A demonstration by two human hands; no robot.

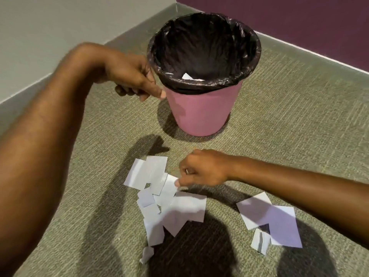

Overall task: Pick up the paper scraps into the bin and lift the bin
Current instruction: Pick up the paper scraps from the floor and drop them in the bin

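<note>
A pink bin (201, 110) with a black liner stands upright on the carpet near the room's corner. One white scrap (187, 76) lies inside it. My left hand (133, 76) hovers at the bin's left rim, fingers curled, nothing visible in it. A pile of several white paper scraps (159, 196) lies on the floor in front of the bin. My right hand (201, 169) is down at the pile's right edge, fingertips pinched on a scrap. A second, smaller group of scraps (267, 218) lies to the right, under my right forearm.
Grey-green carpet (289, 126) covers the floor. A grey wall (40, 37) runs along the left and a purple wall (299, 21) along the back right, meeting behind the bin. My shadow falls over the near floor.
</note>
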